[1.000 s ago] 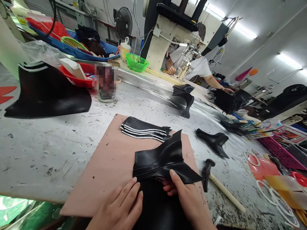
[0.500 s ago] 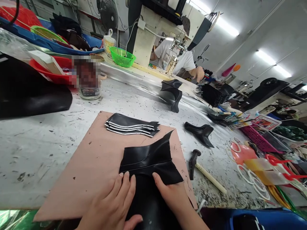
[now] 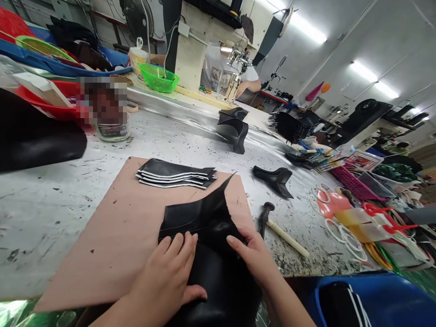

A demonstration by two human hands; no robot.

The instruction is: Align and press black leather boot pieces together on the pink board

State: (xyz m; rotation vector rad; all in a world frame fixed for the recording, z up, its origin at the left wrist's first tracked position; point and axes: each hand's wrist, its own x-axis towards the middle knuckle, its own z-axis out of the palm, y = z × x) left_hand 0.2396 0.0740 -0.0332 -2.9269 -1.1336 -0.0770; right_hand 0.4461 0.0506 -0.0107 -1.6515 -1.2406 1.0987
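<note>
A black leather boot piece (image 3: pixel 199 218) lies on a pinkish-brown work board (image 3: pixel 112 227) near the table's front edge. My left hand (image 3: pixel 166 274) lies flat on its lower part, fingers stretched out and pressed on the fold. My right hand (image 3: pixel 250 254) presses the right flap of the same piece with fingers extended, the thumb tucked under the leather. A small stack of cut black strips with white edges (image 3: pixel 175 173) rests at the board's far side.
A hammer (image 3: pixel 279 229) with a pale handle lies right of the board. More black leather shapes (image 3: pixel 274 178) (image 3: pixel 235 127) stand further back. A jar (image 3: pixel 111 122), a green bowl (image 3: pixel 158 78) and a sewing machine (image 3: pixel 204 41) with another person behind it sit beyond. Coloured clutter fills the right side.
The view has swung right and down. My hands have folded the right flap of the leather piece inward, and the left hand has slid forward onto the fold.
</note>
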